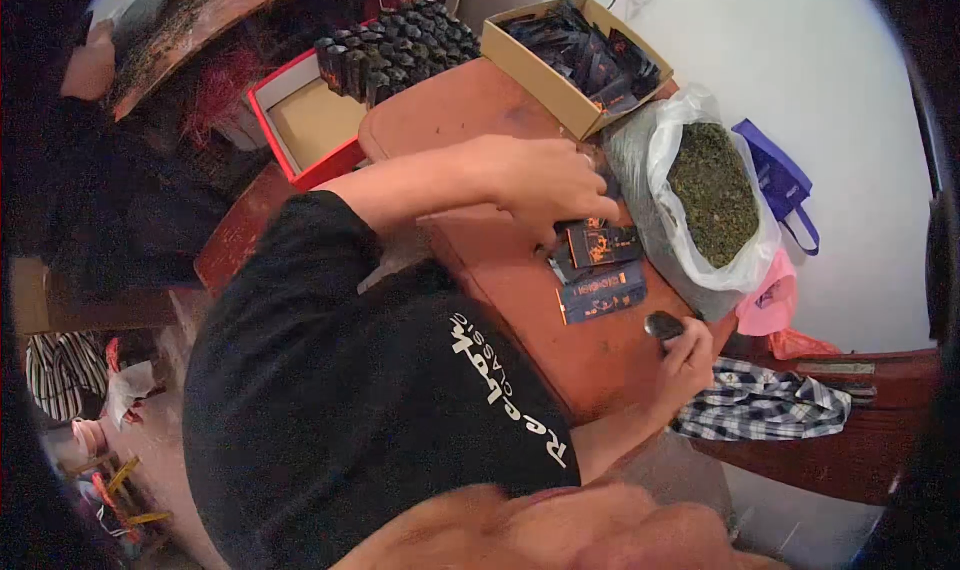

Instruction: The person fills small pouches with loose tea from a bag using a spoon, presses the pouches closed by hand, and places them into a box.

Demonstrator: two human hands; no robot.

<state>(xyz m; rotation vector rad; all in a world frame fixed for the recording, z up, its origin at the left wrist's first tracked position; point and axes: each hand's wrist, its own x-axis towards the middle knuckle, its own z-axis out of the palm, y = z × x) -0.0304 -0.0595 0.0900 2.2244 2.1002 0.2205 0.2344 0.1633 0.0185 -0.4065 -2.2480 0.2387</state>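
My left hand [560, 185] reaches over the brown table with bent fingers closed at a black packet [603, 242] with orange print. The fingertips are partly hidden. Beneath and beside that packet lie more flat dark packets, one a blue-black packet [602, 292] with orange edging. Nearer the table's lower edge, my right hand [686, 358] grips a spoon [662, 325], its dark, shiny bowl pointing up and left. A clear plastic bag [655, 185] full of dried green-brown herb [712, 195] stands open just beyond the packets.
An open cardboard box [540, 95] of black packets stands at the table's far end. Beside it, rows of filled black packets [400, 50] fill part of a red-edged box [305, 120]. A purple bag [775, 175] and a checked cloth [765, 400] lie past the herb bag.
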